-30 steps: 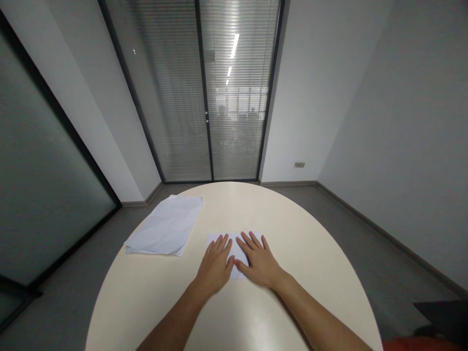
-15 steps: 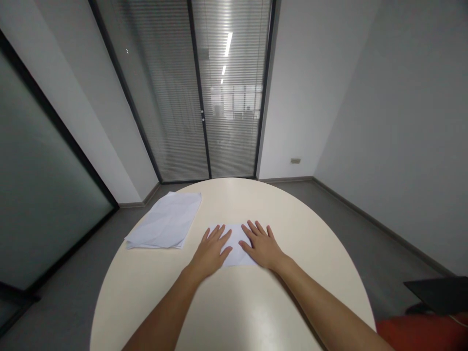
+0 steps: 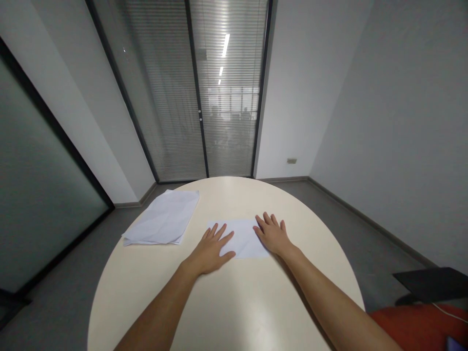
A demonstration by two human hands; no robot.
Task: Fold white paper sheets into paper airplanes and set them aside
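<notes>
A small white sheet of paper (image 3: 243, 240) lies flat on the round cream table (image 3: 234, 292), partly hidden under my hands. My left hand (image 3: 210, 251) rests on the sheet's left part, fingers spread and thumb pointing right. At the right edge of the paper is my right hand (image 3: 272, 234), also spread, with its palm down; whether it touches the sheet or hovers just over it I cannot tell. Neither hand grips anything. To the left, a stack of larger creased white sheets (image 3: 163, 219) lies near the table's rim.
A red seat (image 3: 413, 324) with a black flat object (image 3: 435, 283) above it stands beyond the table's right edge. Glass panels with blinds (image 3: 230, 136) and white walls (image 3: 395, 122) surround the table. A wall socket (image 3: 291, 161) sits low on the back wall.
My hands have moved apart: the right one slid rightward to the paper's edge, the left one slightly leftward. More of the small sheet shows between them. The view has shifted a little.
</notes>
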